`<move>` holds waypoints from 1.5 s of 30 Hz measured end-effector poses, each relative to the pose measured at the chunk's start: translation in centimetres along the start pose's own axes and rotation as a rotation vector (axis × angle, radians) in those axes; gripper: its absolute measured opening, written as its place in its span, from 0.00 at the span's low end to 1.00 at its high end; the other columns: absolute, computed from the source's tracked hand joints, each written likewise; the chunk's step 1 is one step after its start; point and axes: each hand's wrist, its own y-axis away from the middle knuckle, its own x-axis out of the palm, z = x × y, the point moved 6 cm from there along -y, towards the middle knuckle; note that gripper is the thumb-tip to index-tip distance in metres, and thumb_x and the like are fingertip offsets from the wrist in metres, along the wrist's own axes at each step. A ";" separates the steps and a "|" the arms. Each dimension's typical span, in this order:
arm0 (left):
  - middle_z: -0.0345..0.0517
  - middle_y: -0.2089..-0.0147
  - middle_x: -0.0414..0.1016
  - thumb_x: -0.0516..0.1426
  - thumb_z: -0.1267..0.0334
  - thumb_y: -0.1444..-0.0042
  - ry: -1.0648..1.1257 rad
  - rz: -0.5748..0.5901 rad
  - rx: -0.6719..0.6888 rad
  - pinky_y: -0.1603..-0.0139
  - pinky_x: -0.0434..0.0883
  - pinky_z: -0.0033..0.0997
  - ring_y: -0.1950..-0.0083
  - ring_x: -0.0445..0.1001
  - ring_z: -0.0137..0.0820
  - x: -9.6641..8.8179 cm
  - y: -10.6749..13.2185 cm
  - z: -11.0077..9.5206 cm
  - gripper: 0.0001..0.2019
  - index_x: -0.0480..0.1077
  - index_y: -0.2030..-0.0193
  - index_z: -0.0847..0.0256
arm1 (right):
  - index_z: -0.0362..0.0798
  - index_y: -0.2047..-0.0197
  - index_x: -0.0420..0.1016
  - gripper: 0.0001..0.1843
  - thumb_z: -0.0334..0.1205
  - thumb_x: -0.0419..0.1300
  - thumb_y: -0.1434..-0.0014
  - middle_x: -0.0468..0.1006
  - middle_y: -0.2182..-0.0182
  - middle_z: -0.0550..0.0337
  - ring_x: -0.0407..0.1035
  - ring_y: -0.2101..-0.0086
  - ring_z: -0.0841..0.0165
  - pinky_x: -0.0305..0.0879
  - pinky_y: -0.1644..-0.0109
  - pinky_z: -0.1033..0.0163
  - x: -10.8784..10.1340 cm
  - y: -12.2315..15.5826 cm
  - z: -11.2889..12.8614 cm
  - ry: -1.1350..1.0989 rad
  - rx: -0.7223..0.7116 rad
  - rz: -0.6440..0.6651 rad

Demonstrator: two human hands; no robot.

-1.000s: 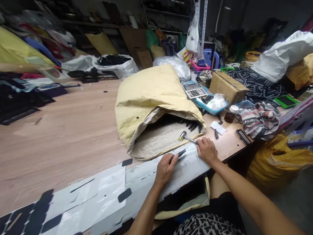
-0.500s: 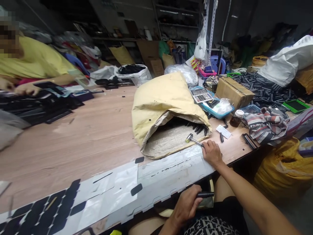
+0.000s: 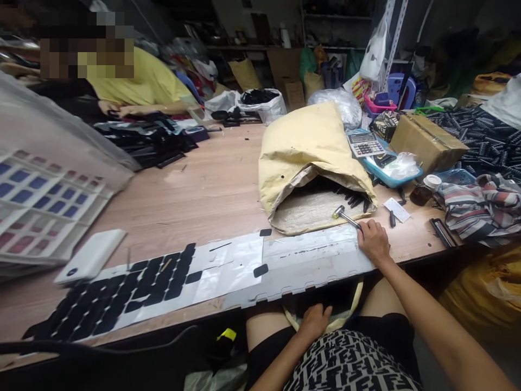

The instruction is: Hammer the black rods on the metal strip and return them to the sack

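Observation:
My right hand (image 3: 372,241) rests on the table edge, its fingers closed round the handle of a small hammer (image 3: 340,213) whose head lies at the mouth of a yellow sack (image 3: 309,144). Black parts show inside the sack. My left hand (image 3: 315,321) is down below the table edge, above my lap, at a yellowish bag (image 3: 358,296). Its fingertips are lost in the shadow there. A long white sheet (image 3: 309,258) with black cut-out pieces (image 3: 134,288) on it runs along the table's near edge.
Right of the sack are a calculator (image 3: 363,144), a blue tray (image 3: 391,176), a cardboard box (image 3: 427,142), a brown bottle (image 3: 423,191) and a striped cloth (image 3: 480,209). A white power bank (image 3: 91,256) and a plastic swatch tray (image 3: 36,209) lie at left. A person in yellow (image 3: 142,81) works at the far left.
My left hand left the sheet with a black piece and dropped below the table edge. The view swung left, showing more of the sheet. My right hand stayed on the hammer.

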 end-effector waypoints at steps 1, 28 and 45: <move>0.65 0.51 0.80 0.50 0.54 0.35 -0.031 0.058 0.021 0.48 0.71 0.44 0.46 0.78 0.50 -0.3 0.5 -0.7 0.20 0.78 0.53 0.65 | 0.47 0.52 0.74 0.12 0.41 0.53 0.33 0.69 0.59 0.50 0.57 0.58 0.58 0.49 0.58 0.58 0.0 0.0 0.0 0.002 0.002 -0.002; 0.60 0.50 0.77 0.57 0.66 0.39 -0.169 -0.584 0.396 0.47 0.68 0.38 0.45 0.72 0.43 -20.6 -14.8 -27.0 0.11 0.75 0.52 0.67 | 0.48 0.52 0.76 0.10 0.40 0.56 0.33 0.71 0.63 0.54 0.60 0.60 0.60 0.50 0.58 0.59 0.1 -0.1 -0.1 0.048 -0.022 -0.070; 0.43 0.60 0.74 0.65 0.61 0.44 0.098 -0.538 0.720 0.50 0.65 0.37 0.54 0.69 0.37 -18.3 -6.8 -10.8 0.08 0.76 0.58 0.57 | 0.47 0.50 0.75 0.14 0.45 0.55 0.32 0.73 0.56 0.51 0.63 0.57 0.60 0.55 0.56 0.58 0.0 -1.2 -0.5 -0.058 0.066 0.072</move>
